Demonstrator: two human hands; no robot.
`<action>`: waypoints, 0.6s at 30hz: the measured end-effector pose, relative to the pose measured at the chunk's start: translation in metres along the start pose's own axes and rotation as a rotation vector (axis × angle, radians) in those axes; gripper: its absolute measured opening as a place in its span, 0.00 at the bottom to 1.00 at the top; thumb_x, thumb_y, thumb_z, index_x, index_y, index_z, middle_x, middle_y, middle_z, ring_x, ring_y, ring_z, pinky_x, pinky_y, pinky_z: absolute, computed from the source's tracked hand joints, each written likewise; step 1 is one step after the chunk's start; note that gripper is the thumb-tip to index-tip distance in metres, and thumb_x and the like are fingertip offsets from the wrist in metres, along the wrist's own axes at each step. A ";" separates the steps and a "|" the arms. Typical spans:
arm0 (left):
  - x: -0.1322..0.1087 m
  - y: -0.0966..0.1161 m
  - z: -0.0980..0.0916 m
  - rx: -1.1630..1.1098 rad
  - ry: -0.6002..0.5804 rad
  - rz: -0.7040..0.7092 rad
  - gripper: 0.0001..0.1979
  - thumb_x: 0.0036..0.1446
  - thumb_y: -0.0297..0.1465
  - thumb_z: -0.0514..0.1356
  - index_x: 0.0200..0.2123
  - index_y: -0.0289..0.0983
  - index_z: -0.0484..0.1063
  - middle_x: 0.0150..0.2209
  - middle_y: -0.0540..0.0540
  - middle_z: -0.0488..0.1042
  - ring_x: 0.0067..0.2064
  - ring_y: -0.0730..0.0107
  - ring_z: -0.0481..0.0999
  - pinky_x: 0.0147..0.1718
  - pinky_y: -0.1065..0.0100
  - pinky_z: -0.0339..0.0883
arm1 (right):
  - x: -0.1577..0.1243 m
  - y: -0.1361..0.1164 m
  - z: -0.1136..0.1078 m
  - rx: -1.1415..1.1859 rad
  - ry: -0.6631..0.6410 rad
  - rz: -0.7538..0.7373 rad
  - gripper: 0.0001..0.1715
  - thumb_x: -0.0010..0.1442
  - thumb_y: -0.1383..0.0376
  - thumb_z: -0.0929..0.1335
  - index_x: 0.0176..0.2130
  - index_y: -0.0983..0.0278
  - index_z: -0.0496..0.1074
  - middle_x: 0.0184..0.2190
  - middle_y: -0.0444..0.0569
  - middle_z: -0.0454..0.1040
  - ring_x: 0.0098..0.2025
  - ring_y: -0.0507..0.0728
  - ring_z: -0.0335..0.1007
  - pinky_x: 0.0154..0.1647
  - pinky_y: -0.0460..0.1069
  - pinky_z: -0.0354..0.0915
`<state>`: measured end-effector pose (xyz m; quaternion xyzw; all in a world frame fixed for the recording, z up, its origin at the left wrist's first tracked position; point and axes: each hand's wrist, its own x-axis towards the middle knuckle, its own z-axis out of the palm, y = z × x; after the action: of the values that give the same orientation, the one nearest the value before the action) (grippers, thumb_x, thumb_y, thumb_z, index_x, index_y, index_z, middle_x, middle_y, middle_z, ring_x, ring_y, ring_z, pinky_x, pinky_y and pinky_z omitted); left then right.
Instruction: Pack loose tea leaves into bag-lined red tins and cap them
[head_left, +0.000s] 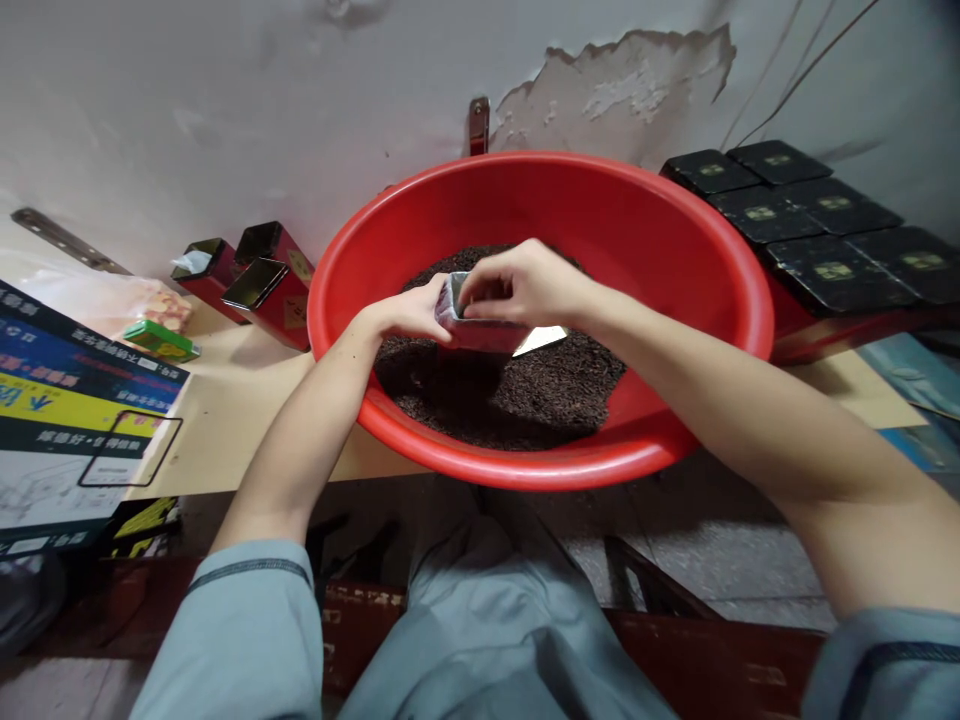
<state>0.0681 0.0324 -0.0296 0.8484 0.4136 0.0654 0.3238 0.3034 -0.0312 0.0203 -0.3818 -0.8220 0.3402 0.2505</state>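
Above the large red basin (544, 470), my left hand (416, 312) is closed around the left side of a red tin (484, 335). A thin clear plastic liner (448, 300) shows at the tin's mouth. My right hand (529, 280) reaches over from the right with curled fingers, their tips inside the mouth. Whatever those tips pinch is hidden. Dark loose leaves, like tea (547, 395), cover the basin's floor under the tin. A bright white flat piece (541, 340) lies on the leaves, partly hidden by the tin.
Several red tins with black lids (832, 270) stand in rows at the right. Left of the basin are three lidless red tins (274, 300), a small green packet (161, 340), a plastic bag (97, 290) and a printed carton (67, 420) on the pale tabletop (225, 430). A wall rises behind.
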 end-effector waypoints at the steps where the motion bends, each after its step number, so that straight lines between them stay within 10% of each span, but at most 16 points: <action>1: 0.000 -0.001 0.000 -0.009 -0.004 -0.001 0.52 0.35 0.41 0.76 0.63 0.35 0.58 0.55 0.37 0.75 0.58 0.38 0.76 0.60 0.48 0.69 | -0.001 0.000 0.008 -0.045 -0.134 -0.020 0.10 0.59 0.61 0.75 0.41 0.62 0.82 0.35 0.47 0.81 0.40 0.56 0.75 0.41 0.48 0.65; 5: -0.002 0.002 0.000 -0.040 0.013 0.001 0.54 0.36 0.39 0.76 0.65 0.35 0.57 0.58 0.35 0.74 0.60 0.39 0.75 0.62 0.49 0.66 | -0.011 0.005 0.056 -0.304 -0.695 0.102 0.26 0.65 0.57 0.73 0.59 0.63 0.79 0.51 0.57 0.82 0.50 0.64 0.79 0.53 0.54 0.69; 8: -0.004 0.006 0.001 -0.041 0.019 -0.034 0.55 0.35 0.39 0.76 0.65 0.33 0.57 0.61 0.32 0.71 0.63 0.38 0.72 0.64 0.49 0.64 | -0.021 0.009 0.091 -0.412 -0.864 0.330 0.45 0.69 0.49 0.69 0.75 0.65 0.58 0.76 0.66 0.52 0.70 0.76 0.63 0.69 0.64 0.60; 11: -0.004 0.006 0.002 -0.052 0.024 -0.036 0.55 0.35 0.38 0.76 0.66 0.32 0.57 0.62 0.31 0.71 0.64 0.37 0.71 0.64 0.49 0.64 | -0.026 0.010 0.109 -0.418 -0.949 0.455 0.48 0.71 0.44 0.64 0.78 0.61 0.48 0.80 0.61 0.32 0.77 0.78 0.47 0.75 0.67 0.50; 18: -0.003 0.002 0.001 -0.037 0.018 -0.030 0.56 0.35 0.41 0.77 0.65 0.33 0.58 0.59 0.32 0.73 0.61 0.38 0.74 0.63 0.47 0.65 | -0.024 0.030 0.118 -0.333 -0.935 0.458 0.52 0.61 0.39 0.71 0.73 0.61 0.63 0.76 0.63 0.54 0.76 0.74 0.53 0.74 0.65 0.54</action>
<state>0.0682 0.0291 -0.0281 0.8353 0.4281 0.0758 0.3366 0.2520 -0.0796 -0.0815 -0.3935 -0.7845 0.3848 -0.2859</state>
